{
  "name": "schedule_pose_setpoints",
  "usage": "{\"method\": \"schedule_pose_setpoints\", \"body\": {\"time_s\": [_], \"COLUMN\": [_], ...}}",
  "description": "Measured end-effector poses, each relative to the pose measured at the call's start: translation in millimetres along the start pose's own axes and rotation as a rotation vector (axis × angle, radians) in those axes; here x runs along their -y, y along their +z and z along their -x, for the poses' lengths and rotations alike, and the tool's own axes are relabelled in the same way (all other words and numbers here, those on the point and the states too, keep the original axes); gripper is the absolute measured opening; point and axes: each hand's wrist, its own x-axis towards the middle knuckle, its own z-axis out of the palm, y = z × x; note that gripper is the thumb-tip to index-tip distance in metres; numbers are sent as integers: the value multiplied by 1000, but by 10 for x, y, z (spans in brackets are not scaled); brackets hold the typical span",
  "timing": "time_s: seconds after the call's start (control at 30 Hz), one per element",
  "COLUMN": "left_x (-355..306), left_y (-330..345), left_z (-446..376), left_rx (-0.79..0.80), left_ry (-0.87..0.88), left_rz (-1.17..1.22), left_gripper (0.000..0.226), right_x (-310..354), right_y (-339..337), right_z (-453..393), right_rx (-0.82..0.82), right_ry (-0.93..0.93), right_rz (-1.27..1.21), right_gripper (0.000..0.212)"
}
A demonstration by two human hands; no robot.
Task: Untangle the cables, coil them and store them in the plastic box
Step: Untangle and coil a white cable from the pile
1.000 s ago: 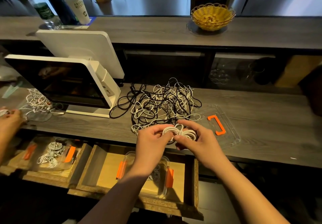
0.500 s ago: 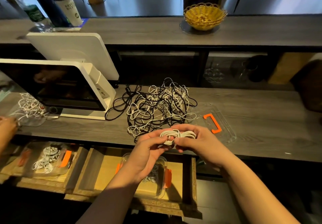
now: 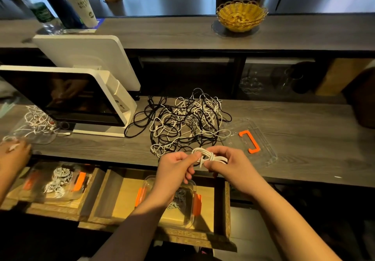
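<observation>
A coiled white cable [image 3: 210,156] sits between the person's two hands, held just above the near edge of the wooden counter [image 3: 304,139]. The left hand [image 3: 174,168] pinches one side of the coil with curled fingers and thumb, and a short free end of the cable hangs down between the hands. The right hand [image 3: 231,165] wraps its fingers round the other side of the coil, thumb on top.

Just behind the hands lies a tangled pile of black and white cables [image 3: 186,122], spread on the counter. To the right of the pile, touching its edge, lies a clear plastic lid [image 3: 263,139] with an orange handle [image 3: 249,141], flat on the counter.

Below the hands an open wooden drawer [image 3: 227,210] holds a clear plastic box [image 3: 190,216] with orange clasps; a few coiled cables lie inside it, partly hidden by the left forearm. A second drawer to the left holds another clear box [image 3: 58,181] with white cables in it.

On the left of the counter stands a white screen on a stand [image 3: 67,98], with a second white panel behind it. Beside it lies a smaller heap of white cables [image 3: 36,118] on clear plastic. Another person's hand [image 3: 12,155] shows at the far left edge. On the upper shelf stand a yellow woven basket [image 3: 241,17], a cup [image 3: 83,7] and bottles.
</observation>
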Motion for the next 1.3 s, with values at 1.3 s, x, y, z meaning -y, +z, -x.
{"method": "schedule_pose_setpoints", "body": {"time_s": [1.3], "left_x": [-158], "left_y": [-289], "left_z": [38], "left_rx": [236], "left_ry": [-3], "left_rz": [455], "left_gripper": [37], "right_x": [162], "right_y": [118], "right_z": [-19], "right_rx": [160], "right_ry": [-4], "right_rz": [-386], "right_gripper": [13]}}
